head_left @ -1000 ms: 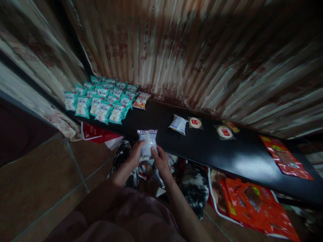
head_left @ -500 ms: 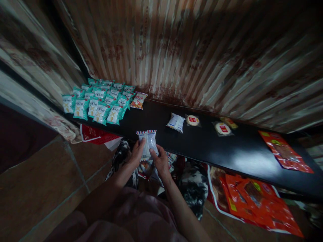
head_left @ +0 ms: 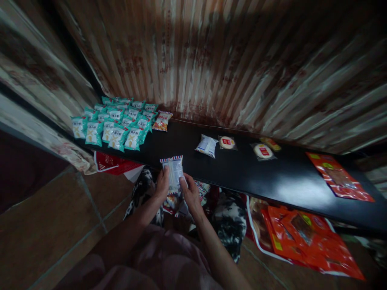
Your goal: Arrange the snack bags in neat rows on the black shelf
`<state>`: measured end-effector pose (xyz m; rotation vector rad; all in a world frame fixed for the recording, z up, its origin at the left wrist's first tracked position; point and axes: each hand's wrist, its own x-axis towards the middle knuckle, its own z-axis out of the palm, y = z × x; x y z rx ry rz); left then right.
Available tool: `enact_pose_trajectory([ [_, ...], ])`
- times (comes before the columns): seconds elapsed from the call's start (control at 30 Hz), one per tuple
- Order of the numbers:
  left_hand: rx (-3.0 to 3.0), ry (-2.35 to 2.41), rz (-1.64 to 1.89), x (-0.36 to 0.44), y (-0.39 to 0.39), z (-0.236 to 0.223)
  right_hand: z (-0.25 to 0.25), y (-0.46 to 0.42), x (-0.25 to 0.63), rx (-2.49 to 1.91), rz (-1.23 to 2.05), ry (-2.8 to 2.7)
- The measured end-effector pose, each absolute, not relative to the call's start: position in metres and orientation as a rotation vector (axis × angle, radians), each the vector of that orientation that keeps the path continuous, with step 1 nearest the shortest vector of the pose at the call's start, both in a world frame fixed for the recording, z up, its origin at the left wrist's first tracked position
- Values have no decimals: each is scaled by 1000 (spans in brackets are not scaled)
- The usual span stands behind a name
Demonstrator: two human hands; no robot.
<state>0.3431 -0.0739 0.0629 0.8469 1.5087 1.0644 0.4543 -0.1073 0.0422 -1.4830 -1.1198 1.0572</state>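
Observation:
Between my two hands is a small snack bag (head_left: 174, 173), its pale printed back turned up and red-and-blue stripes along its ends. My left hand (head_left: 163, 183) grips its left side, thumb on top. On the right side my right hand (head_left: 190, 191) holds it too, thumb over the edge. Both hands are just in front of the black shelf (head_left: 187, 145). An orange-and-white snack bag (head_left: 162, 121) with similar striped ends stands beside several teal snack bags (head_left: 117, 133). Another pale bag (head_left: 207, 146) lies on the shelf, back side up.
Round packaged crackers (head_left: 227, 142), a yellow packet (head_left: 270, 143) and a large orange-red packet (head_left: 340, 177) lie rightward on the shelf. Below stand a red basket (head_left: 113, 162) and a container heaped with orange packets (head_left: 302, 237). A pleated curtain (head_left: 193, 60) hangs behind.
The view has shifted slightly, so the shelf items appear a little further left. Both hands still hold the snack bag, which is tilted slightly differently.

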Motion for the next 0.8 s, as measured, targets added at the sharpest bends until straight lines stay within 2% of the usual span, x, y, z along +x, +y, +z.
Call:
enact_pose_trajectory([
  [0.2, 930, 1645, 1008, 343, -76, 68, 39, -108, 458, -1643, 582, -1332],
  [0.3, 954, 1633, 1013, 343, -76, 69, 49, -107, 457, -1631, 459, -1452],
  [0.8, 908, 1461, 1185, 339, -75, 62, 57, -103, 448, -1533, 570, -1494],
])
